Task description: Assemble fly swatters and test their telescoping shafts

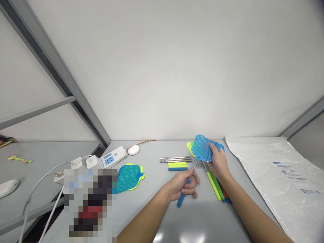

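Observation:
My left hand (182, 185) is closed around the blue foam handle (181, 199) of a fly swatter, near where its thin metal rod starts. My right hand (219, 161) grips the blue mesh head (201, 147) of the same swatter at its right edge, holding it tilted above the grey table (202, 219). Under my right hand lie several finished swatters (216, 186) with green, red and blue handles, side by side.
Loose metal rods (175, 159) and green and blue foam grips (178, 166) lie in the middle. Spare blue and green mesh heads (129, 177) sit to the left. A white power strip (112, 158) with cables stands at the back left. A plastic bag (278, 172) covers the right.

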The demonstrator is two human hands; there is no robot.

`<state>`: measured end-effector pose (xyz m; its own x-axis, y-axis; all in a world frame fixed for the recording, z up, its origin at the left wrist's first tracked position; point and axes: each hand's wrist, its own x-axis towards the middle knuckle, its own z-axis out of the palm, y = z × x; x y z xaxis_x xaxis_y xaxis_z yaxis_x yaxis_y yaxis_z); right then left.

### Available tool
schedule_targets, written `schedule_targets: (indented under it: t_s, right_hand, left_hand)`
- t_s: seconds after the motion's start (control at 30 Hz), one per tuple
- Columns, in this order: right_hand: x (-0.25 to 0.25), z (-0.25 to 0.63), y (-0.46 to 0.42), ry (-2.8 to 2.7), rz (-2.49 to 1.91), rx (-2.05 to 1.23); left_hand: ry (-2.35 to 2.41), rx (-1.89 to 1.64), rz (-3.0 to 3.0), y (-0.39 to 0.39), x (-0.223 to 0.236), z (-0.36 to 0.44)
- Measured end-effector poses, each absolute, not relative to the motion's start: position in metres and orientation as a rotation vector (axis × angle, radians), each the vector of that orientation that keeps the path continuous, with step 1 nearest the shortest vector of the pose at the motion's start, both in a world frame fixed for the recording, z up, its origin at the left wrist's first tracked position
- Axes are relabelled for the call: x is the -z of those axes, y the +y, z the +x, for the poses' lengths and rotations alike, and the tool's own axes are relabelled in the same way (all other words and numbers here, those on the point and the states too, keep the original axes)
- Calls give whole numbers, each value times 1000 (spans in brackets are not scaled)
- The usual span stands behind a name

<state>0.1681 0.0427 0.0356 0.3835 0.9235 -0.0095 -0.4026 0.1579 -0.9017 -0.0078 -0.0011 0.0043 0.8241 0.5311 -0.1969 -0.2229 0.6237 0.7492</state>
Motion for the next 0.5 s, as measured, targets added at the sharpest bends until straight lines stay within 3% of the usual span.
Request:
schedule_targets:
  t_s: [0.5]
  right_hand:
    - [-35,163,38,-783,-1003,-1142]
  left_hand:
    - [428,-492,769,-2,-1,-8]
